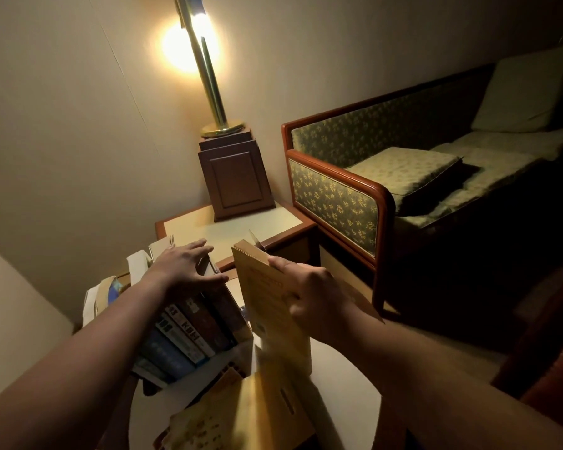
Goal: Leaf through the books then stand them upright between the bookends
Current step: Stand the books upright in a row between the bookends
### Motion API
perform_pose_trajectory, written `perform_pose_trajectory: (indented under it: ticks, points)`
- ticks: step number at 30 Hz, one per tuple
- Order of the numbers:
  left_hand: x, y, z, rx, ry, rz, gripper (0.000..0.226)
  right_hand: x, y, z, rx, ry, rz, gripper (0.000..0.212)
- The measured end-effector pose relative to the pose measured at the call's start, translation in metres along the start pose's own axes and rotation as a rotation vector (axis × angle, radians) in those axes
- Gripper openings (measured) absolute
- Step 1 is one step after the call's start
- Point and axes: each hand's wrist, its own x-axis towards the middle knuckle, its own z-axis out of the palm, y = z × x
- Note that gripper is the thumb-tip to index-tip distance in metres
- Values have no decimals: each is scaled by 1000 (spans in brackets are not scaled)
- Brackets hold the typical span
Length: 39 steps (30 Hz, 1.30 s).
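While both forearms reach forward from the bottom corners of the head view, the left hand [184, 266] lies palm down with its fingers spread across the top edges of a row of books [192, 329]. Those books stand leaning together on a pale round table [348, 384], spines facing the camera in blues, browns and greys, one with light lettering too blurred to read. A white bookend [137, 263] rises at the far-left end of the row, partly behind the wrist.

Just right of the row, the right hand [309, 298] pinches a thin yellow-brown book [270, 306], thumb on the near cover and fingers curled behind it. This book stands upright on its lower edge, apart from the row by a narrow gap, its far top corner slightly worn. Another open, yellowed book [241, 414] lies at the bottom of the frame, its print faint.

Behind them sits a low side table [228, 227] carrying a brass lamp [208, 76] on a dark wooden base, and a patterned green sofa [387, 177] stands to the right.
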Motion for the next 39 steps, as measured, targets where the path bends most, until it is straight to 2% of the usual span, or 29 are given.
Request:
perform_pose_trajectory:
  ticks: [7, 15, 19, 21, 26, 30, 34, 39]
  points:
    - [-3, -1, 0, -24, 20, 7, 147, 42, -6, 21, 16, 65, 47, 67]
    - [-5, -2, 0, -114, 30, -15, 146, 70, -6, 58, 117, 44, 81, 63]
    - [-7, -4, 2, -210, 52, -13, 105, 74, -7, 75, 266, 3, 88, 64]
    - [-8, -4, 1, -195, 51, -1, 97, 71, -1, 86, 354, -40, 152, 69]
    - [-5, -7, 2, -215, 43, 1, 98, 60, 10, 108, 787, -219, 260, 64]
    - [-5, -6, 3, -223, 56, 14, 96, 59, 16, 116, 1052, -246, 323, 66]
    - [-4, -6, 4, -209, 65, 20, 97, 69, 40, 142, 1103, -318, 518, 62]
    - [-4, -7, 3, -194, 39, 19, 100, 90, 52, 167, 1153, -382, 565, 63]
